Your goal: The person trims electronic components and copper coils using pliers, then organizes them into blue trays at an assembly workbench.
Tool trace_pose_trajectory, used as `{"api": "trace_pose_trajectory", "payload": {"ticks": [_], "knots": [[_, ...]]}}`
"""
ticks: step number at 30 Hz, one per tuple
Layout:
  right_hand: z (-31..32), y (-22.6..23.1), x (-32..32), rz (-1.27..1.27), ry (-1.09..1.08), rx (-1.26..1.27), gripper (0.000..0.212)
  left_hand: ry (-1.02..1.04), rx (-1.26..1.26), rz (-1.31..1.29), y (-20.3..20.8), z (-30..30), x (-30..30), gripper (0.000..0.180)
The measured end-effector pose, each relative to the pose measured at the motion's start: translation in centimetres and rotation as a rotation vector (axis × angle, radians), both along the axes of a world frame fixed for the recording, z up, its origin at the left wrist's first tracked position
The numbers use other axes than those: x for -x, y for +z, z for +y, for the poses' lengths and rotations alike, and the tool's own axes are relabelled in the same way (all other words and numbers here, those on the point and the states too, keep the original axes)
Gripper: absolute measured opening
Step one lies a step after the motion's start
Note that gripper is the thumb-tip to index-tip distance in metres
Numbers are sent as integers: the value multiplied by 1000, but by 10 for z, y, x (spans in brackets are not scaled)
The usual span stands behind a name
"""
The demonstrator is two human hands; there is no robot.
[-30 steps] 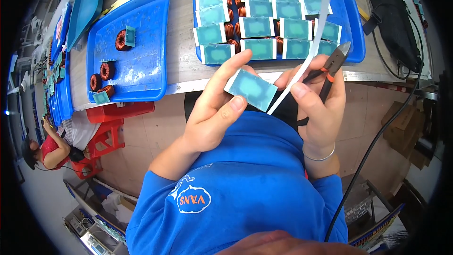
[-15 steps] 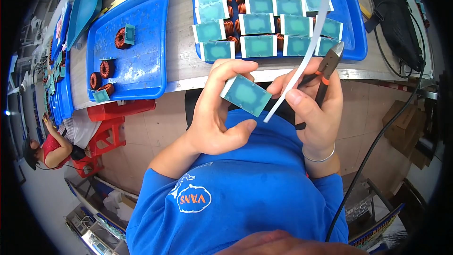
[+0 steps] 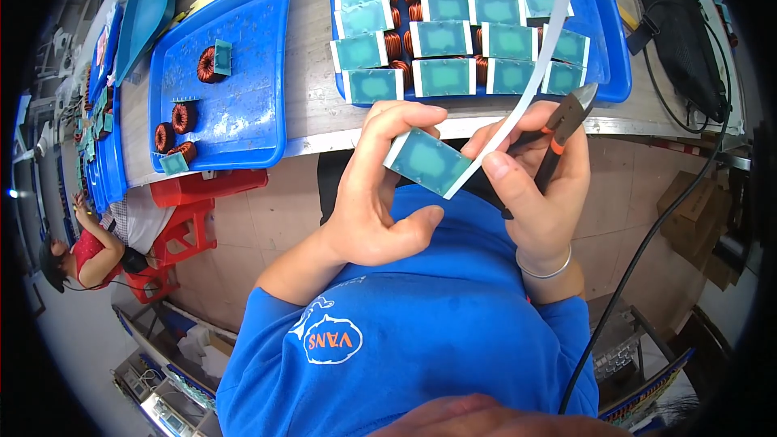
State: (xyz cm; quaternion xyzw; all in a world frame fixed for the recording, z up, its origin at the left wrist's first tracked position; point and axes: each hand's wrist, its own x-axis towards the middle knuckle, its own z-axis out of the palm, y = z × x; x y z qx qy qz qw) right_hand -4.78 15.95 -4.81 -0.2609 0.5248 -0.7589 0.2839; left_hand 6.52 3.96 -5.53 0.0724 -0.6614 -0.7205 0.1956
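Observation:
My left hand [image 3: 368, 202] is closed on a small green circuit board [image 3: 429, 162], its fingers behind and the thumb standing off below. A white band runs along the board's left edge. Against the opposite edge lies the end of a long white strip [image 3: 555, 28], which hangs down from above the view. Fingers and thumb of my right hand [image 3: 550, 194] pinch that strip near the board. The same hand also grips diagonal cutters [image 3: 576, 109] with orange and black handles, jaws pointing up and right. Whatever is behind the board is hidden.
Beyond my hands, a blue tray [image 3: 609, 48] holds rows of boards with white-banded ends and copper coils under them. Another blue tray [image 3: 255, 89] on the left carries several coils. A black bag [image 3: 678, 32] and cable lie right. Another person [image 3: 93, 251] sits far left.
The strip's end has come onto the board's right edge; before, it hung just beside it. My right hand and the cutters have shifted slightly, and the board has moved a little right.

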Motion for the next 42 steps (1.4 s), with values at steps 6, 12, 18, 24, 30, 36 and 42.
{"api": "trace_pose_trajectory", "payload": {"ticks": [6, 12, 18, 24, 30, 36, 42], "knots": [[0, 0, 0, 19, -7, 5, 29, 1, 14, 9, -2, -1, 1, 66], [1, -2, -3, 27, -1, -1, 29, 15, 55, 58, -8, -2, 0, 61], [2, -6, -3, 3, 3, -36, 30, 13, 91, 104, -6, -3, 1, 58], [2, -7, -4, -3, -2, -34, 30, 13, 89, 110, -7, -2, 0, 57], [2, -6, -4, 50, -36, 28, 30, 19, 115, 107, -9, -4, 1, 57], [2, -11, -3, 54, -34, -4, 31, 15, 102, 112, -6, -3, 1, 56], [0, -7, -2, -5, 7, -14, 30, -2, 57, 106, -7, -7, 0, 58]]}}
